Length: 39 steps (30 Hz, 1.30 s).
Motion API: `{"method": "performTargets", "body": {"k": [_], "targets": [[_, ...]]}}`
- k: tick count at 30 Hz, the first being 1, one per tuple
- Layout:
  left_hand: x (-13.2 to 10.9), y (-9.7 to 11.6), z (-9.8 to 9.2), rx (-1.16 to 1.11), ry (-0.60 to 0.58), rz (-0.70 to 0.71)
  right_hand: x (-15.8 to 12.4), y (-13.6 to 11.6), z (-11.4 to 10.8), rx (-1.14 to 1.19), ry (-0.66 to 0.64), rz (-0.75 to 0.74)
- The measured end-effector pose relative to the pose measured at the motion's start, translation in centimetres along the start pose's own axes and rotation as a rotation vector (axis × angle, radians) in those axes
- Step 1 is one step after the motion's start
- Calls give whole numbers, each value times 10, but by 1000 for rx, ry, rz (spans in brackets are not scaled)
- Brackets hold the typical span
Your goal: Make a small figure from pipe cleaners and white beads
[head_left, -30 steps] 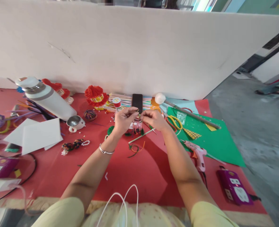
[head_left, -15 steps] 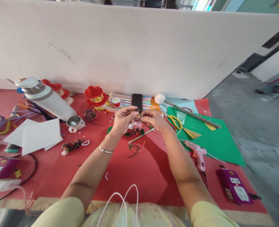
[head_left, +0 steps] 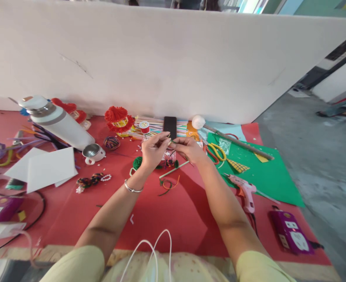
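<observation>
My left hand (head_left: 154, 150) and my right hand (head_left: 188, 149) meet fingertip to fingertip above the red sheet (head_left: 149, 207). Both pinch a thin green strip (head_left: 171, 142) held between them; it is too small to name for sure. Just under the hands stands a small clear container (head_left: 168, 158) with coloured bits inside. A pale thin stick (head_left: 173, 170) and curled orange and green strips (head_left: 168, 184) lie on the sheet below my hands. A black phone (head_left: 170, 126) lies right behind them.
A white bottle (head_left: 58, 121) lies at left beside a small metal cup (head_left: 93, 152) and white paper sheets (head_left: 44, 166). Yellow-handled scissors (head_left: 217, 150), a pink glue gun (head_left: 245, 192) and a green sheet (head_left: 264, 172) are at right. Purple power strips (head_left: 290, 231) sit at both sides. A white board wall (head_left: 161, 58) closes the back.
My two hands have drawn slightly closer together and the pinch has tightened around the thin strip. Everything else on the sheet stays where it was.
</observation>
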State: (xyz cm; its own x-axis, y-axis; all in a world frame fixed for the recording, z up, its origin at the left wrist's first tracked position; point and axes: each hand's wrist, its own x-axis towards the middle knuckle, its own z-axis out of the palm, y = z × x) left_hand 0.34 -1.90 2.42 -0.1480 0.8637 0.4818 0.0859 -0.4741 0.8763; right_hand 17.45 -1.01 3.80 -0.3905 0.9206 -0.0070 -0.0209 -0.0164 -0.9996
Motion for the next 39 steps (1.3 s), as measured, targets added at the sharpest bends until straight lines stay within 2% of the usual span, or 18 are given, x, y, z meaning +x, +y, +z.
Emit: {"method": "performTargets", "body": {"k": [3, 8, 15, 21, 28, 34, 39], "targets": [[-1, -2, -1, 45, -19, 41, 1, 1, -1, 41, 22, 17], [0, -5, -1, 40, -32, 26, 4, 2, -4, 11, 77, -7], [-1, -8, -1, 47, -39, 12, 6, 6, -6, -203, 157, -135], [-1, -18, -2, 54, -93, -78, 8, 7, -5, -309, 243, -199], [3, -12, -3, 42, -71, -92, 6, 3, -7, -407, 228, -268], [7, -12, -6, 21, -90, -105, 4, 6, -7, -121, 58, 34], [10, -12, -9, -11, -72, -130, 1, 2, -6, -96, 22, -23]]}}
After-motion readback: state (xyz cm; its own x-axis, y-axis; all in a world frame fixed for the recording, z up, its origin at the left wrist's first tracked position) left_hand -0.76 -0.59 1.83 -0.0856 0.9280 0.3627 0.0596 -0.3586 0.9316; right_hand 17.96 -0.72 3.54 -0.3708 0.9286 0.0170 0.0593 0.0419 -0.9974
